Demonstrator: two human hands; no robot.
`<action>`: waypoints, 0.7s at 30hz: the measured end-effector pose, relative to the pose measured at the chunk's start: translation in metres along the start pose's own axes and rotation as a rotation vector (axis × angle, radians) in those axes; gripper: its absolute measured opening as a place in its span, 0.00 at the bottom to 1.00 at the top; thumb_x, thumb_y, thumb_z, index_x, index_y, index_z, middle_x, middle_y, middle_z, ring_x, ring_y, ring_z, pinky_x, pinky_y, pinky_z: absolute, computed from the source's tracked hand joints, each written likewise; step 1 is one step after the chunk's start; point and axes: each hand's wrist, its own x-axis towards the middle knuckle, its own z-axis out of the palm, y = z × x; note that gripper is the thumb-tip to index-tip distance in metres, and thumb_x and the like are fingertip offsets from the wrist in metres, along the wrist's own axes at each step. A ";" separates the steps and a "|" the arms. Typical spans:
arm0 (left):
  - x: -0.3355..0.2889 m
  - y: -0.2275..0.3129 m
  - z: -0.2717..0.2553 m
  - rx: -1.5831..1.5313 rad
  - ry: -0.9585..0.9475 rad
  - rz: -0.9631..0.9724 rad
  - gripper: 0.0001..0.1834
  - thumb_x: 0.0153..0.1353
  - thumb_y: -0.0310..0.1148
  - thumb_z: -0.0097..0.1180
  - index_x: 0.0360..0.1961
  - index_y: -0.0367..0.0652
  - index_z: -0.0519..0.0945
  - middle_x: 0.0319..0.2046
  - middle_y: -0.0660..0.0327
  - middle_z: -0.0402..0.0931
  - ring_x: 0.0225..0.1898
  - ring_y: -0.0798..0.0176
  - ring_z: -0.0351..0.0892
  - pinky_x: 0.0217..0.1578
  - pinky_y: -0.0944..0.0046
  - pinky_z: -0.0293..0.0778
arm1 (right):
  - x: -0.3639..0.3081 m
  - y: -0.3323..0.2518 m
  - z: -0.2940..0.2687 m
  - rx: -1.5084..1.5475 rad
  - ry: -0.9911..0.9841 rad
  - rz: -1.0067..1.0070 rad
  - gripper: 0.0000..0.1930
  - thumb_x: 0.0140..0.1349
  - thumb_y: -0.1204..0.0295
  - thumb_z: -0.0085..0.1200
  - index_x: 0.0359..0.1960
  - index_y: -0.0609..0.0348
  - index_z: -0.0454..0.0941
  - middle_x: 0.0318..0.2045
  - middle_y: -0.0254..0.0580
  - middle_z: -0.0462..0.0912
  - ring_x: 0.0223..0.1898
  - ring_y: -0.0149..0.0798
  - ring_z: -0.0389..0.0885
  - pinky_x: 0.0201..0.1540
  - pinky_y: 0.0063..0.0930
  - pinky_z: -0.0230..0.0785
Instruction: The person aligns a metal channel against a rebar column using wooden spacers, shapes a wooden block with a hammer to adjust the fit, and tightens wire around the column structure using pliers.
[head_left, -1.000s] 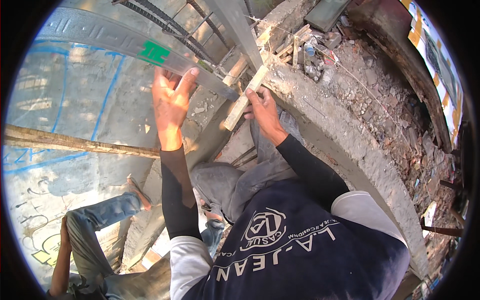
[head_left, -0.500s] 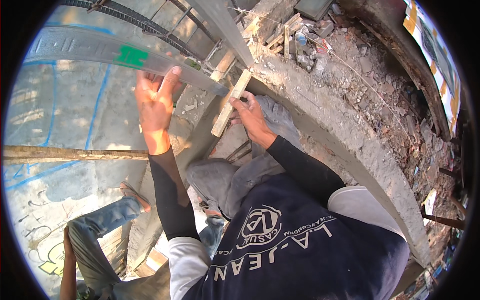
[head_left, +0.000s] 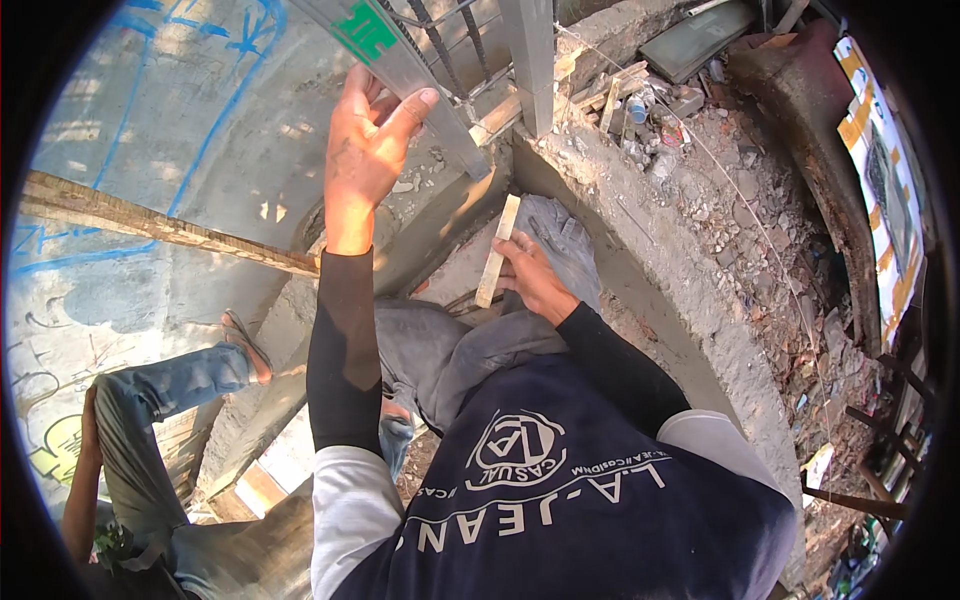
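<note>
Item, changed: the wood strip [head_left: 495, 262]. Half a second ago I had it across the lower end of the grey bar [head_left: 452, 128]; now I see it lowered toward the body, apart from that end. I judge that the two pieces are being handled separately for the moment, the bar's end left uncovered.

Item, left hand [head_left: 366, 165]: grasping the bar, thumb on the near side, just below the green patch [head_left: 364, 32].

Item, right hand [head_left: 537, 280]: grasping the strip at mid-length between thumb and fingers.

Item, location: strip held up, nearly upright in my view, short of the inner corner where the left concrete wall [head_left: 400, 262] meets the right concrete wall [head_left: 665, 225]. The bar slants over the left wall's edge, its lower end near that corner; whether it touches I cannot tell. Upright grey post [head_left: 528, 70]: at the corner, just beside the bar.

Item, containers: the recess between the walls serves as one; the person's grey trousers [head_left: 500, 345] appear within or above it. Beyond the right wall's outer edge, a blue-topped bottle [head_left: 636, 112], as I read it, lies among rubble [head_left: 755, 225]; contents too small to tell.
</note>
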 end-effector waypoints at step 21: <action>0.001 -0.005 -0.002 0.006 -0.051 0.000 0.31 0.64 0.36 0.65 0.64 0.42 0.67 0.56 0.55 0.77 0.55 0.60 0.79 0.50 0.60 0.78 | -0.012 -0.064 0.027 0.048 -0.103 -0.224 0.26 0.68 0.58 0.59 0.63 0.56 0.67 0.43 0.36 0.80 0.41 0.29 0.81 0.42 0.28 0.76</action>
